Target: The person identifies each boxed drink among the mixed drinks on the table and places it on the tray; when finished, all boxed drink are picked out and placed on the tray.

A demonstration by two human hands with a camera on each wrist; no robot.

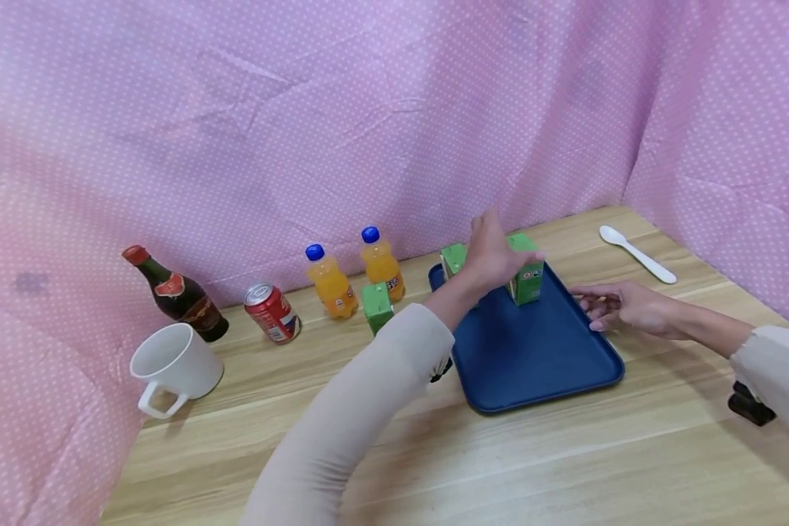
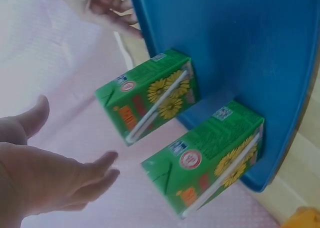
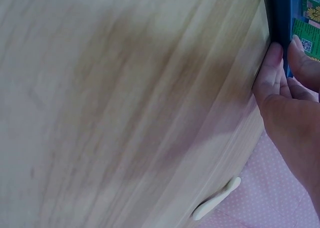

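My left hand (image 1: 493, 256) hovers over the far end of a blue tray (image 1: 532, 365), its fingers spread and nothing in them. Two green drink cartons with straws stand upright on the tray: the right one (image 1: 529, 283) and the left one (image 1: 453, 257), which my hand partly hides. In the left wrist view a gap separates the fingers (image 2: 95, 180) from both cartons. At the tray's right side, my right hand (image 1: 638, 310) pinches the rim, thumb on the inner side and fingers outside, as the right wrist view shows.
Left of the tray, a third green carton (image 1: 377, 303) stands by two orange drink bottles (image 1: 334, 286). Farther left are a red can (image 1: 275, 315), a dark bottle (image 1: 183, 296) and a white mug (image 1: 183, 361). A white spoon (image 1: 641, 256) lies at the right; pink cloth (image 1: 302, 131) hangs behind.
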